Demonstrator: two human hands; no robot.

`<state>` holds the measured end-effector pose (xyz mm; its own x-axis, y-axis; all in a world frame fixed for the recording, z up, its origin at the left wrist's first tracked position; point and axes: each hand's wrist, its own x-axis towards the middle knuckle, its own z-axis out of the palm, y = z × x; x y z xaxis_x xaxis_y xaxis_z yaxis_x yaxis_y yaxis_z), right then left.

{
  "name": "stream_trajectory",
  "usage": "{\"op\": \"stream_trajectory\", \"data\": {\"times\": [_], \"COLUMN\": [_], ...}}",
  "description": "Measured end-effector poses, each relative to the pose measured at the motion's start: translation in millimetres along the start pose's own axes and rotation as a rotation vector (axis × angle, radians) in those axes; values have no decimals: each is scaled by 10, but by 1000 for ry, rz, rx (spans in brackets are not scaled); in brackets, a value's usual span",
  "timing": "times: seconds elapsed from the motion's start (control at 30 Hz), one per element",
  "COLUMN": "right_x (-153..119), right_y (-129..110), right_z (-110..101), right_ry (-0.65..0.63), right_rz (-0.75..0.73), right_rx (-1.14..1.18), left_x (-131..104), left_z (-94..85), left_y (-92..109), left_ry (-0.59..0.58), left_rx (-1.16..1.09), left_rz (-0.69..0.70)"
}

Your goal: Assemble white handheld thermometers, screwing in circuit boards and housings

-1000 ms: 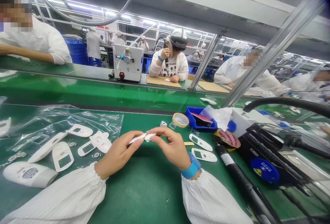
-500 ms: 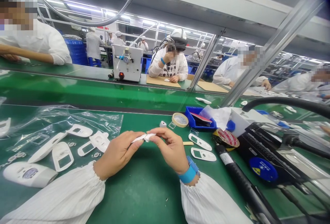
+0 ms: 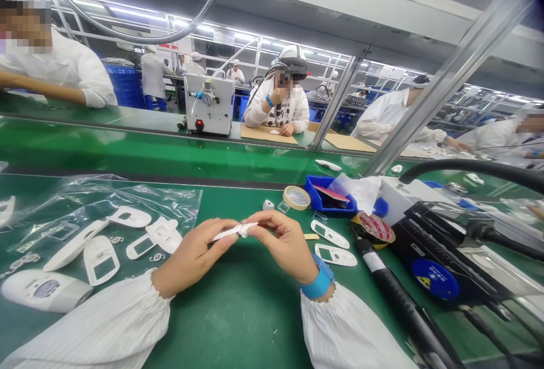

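A small white plastic part (image 3: 232,232) is held between both hands above the green mat. My left hand (image 3: 193,255) pinches its left end with thumb and fingers. At its right end, my right hand (image 3: 285,244) grips it between thumb and fingertips; a blue band circles that wrist. Several white shells lie to the left, among them a frame with a window (image 3: 101,258) and a larger rounded housing (image 3: 46,288). Two white window frames (image 3: 335,255) rest right of my right hand. The fingertips partly hide the held part.
A blue bin (image 3: 327,202), a tape roll (image 3: 296,197), red-and-white tape (image 3: 373,227) and a black tool handle (image 3: 403,301) are at the right. Clear plastic film (image 3: 170,199) lies back left. Beyond the green conveyor (image 3: 140,151), people sit working.
Both hands stay on the white part, which shows slightly more of its length and has tilted a little. My right wrist has shifted slightly right. On the conveyor, white parts have moved left.
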<state>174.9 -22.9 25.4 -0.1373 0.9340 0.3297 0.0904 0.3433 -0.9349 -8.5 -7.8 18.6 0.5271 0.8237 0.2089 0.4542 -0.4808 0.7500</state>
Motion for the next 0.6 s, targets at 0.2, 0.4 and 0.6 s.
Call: {"op": "stream_trajectory", "data": {"times": [0.2, 0.4, 0.6], "right_x": [-34, -55, -31], "right_y": [10, 35, 37], "right_z": [20, 126, 105], "right_ry": [54, 139, 65], "right_rz": [-41, 37, 40], "right_rx": [-31, 70, 70], "left_x": [0, -12, -3], "left_z": [-16, 4, 10], "left_y": [30, 34, 84], "left_ry": [4, 34, 2], "left_rx": [-3, 16, -147], "left_rz": [-6, 18, -85]}}
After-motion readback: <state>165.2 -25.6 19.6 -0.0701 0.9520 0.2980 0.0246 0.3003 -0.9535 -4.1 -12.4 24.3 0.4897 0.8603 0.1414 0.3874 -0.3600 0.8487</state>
